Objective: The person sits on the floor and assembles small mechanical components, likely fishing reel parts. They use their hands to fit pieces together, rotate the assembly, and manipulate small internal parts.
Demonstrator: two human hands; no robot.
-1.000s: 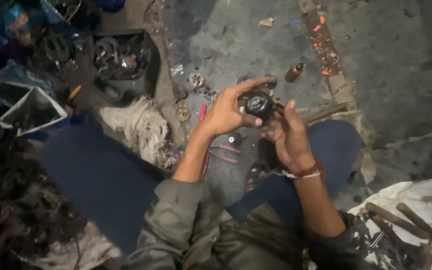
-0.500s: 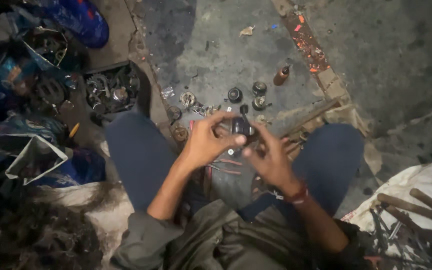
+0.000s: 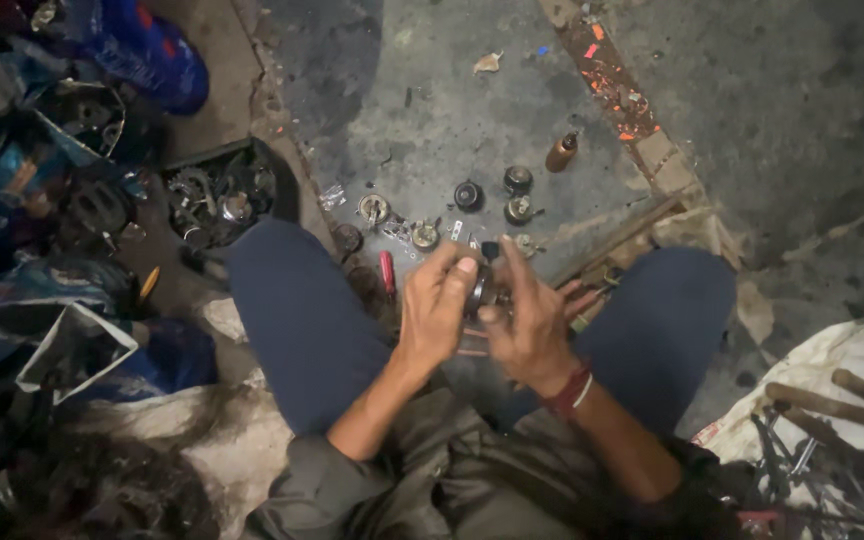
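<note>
Both hands meet over the floor: left hand and right hand pinching one small dark round part between them.

A small brown bottle stands on the concrete floor near scattered round metal parts, a red-handled tool and a black tray of gears.

A small dark round metal part — ring-shaped, held on edge — sits between both hands above the lap.
</note>
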